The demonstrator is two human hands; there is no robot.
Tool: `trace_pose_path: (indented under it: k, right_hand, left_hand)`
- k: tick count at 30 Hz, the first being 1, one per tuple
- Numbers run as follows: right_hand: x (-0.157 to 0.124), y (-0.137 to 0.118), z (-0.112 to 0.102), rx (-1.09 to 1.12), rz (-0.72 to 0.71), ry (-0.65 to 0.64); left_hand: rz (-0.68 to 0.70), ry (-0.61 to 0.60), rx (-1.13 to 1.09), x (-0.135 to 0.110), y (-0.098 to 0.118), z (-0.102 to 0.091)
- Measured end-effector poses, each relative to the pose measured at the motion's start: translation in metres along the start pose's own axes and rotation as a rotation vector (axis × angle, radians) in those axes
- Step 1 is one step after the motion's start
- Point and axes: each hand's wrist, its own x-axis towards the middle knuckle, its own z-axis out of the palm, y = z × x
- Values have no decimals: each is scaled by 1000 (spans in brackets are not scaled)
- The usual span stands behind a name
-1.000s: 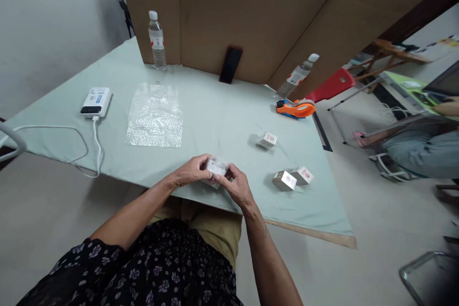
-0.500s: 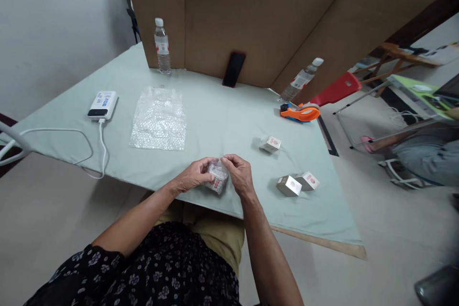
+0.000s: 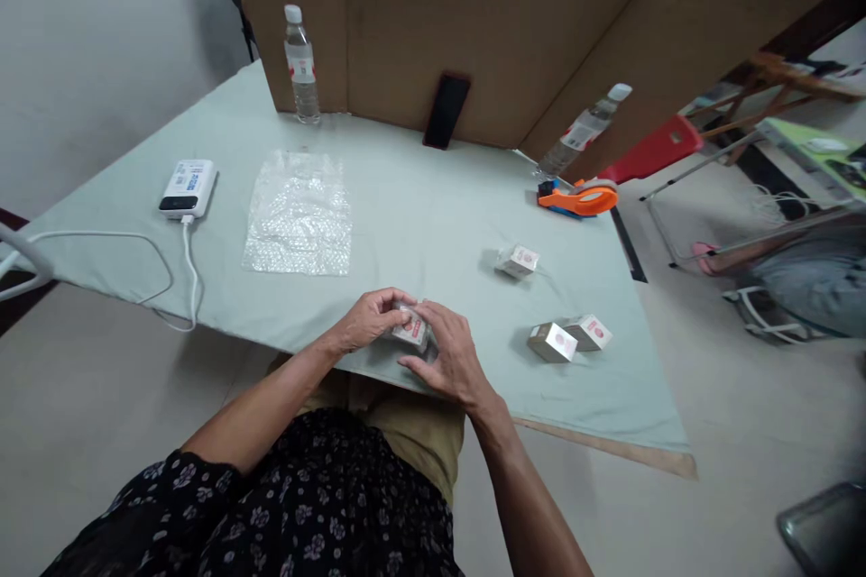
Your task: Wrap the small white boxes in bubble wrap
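Observation:
A small box with a red label sits near the table's front edge, in clear bubble wrap. My left hand is closed on its left side, with the thumb on the top. At the right side is my right hand. Its fingertips touch the far right edge of the box, and its thumb is spread away toward the near side. Part of the wrap is hidden by the fingers. To the right stand two small boxes, a silver-gold box and another box touching it. Farther back lies a box in clear wrap.
A flat bubble wrap sheet and a white power bank with a cable lie left. Two water bottles, a phone and an orange tape dispenser stand along the cardboard screen. A seated person's leg shows right.
My right hand has gone from pinching the wrap at the top to spreading around the box's right side. The wrap now lies closer to the box, and its label shows more. The view has shifted slightly.

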Motion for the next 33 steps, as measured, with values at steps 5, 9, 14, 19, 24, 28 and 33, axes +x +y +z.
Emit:
trace_pose_path:
  k: [5, 9, 14, 19, 24, 28, 33]
  right_hand:
    - [-4, -6, 7, -234, -3, 20]
    - [4, -9, -3, -268, 12, -21]
    - [7, -7, -14, -231, 33, -21]
    - [8, 3, -28, -216, 101, 0]
    - [40, 49, -66, -295, 162, 48]
    - [79, 101, -89, -381, 291, 50]
    - [107, 140, -92, -512, 399, -34]
  left_hand:
    - [56, 98, 159, 1, -2, 7]
    - [110, 143, 235, 4, -6, 15]
    - [93, 120, 279, 3, -8, 20]
    - [220, 84, 546, -3, -3, 23]
    - [356, 168, 778, -4, -11, 23]
    - [415, 206, 931, -6, -31, 22]
    - [516, 186, 1009, -9, -42, 22]
